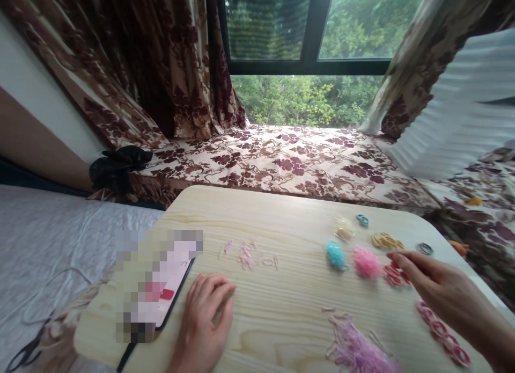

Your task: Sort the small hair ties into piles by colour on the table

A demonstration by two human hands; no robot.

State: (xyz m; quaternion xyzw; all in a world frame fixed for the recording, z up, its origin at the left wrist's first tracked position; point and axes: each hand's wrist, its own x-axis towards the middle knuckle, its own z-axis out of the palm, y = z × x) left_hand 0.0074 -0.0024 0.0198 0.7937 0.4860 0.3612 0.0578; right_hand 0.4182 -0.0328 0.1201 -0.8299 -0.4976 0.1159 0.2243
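Observation:
My right hand [440,282] reaches over the right side of the table, thumb and fingertips pinched together. The fingertips are just at a small pile of coral-red hair ties [395,275]; whether one is between them I cannot make out. Beside that pile lie a pink bundle of small elastics [367,262] and a turquoise bundle [335,255]. Mustard-yellow hair ties [387,241] lie just behind. My left hand [207,316] rests on the table, fingers loosely bent and thumb apart, holding nothing. It lies beside a phone [171,279], partly blurred out.
The pale wooden table [273,303] also bears loose lilac elastics [356,343], scattered pink pieces [246,254], cream elastics [343,229], grey-blue ties [362,220], dark ties [425,249] and a row of pink-red ties [442,333]. A cloth-covered ledge [277,158] stands behind.

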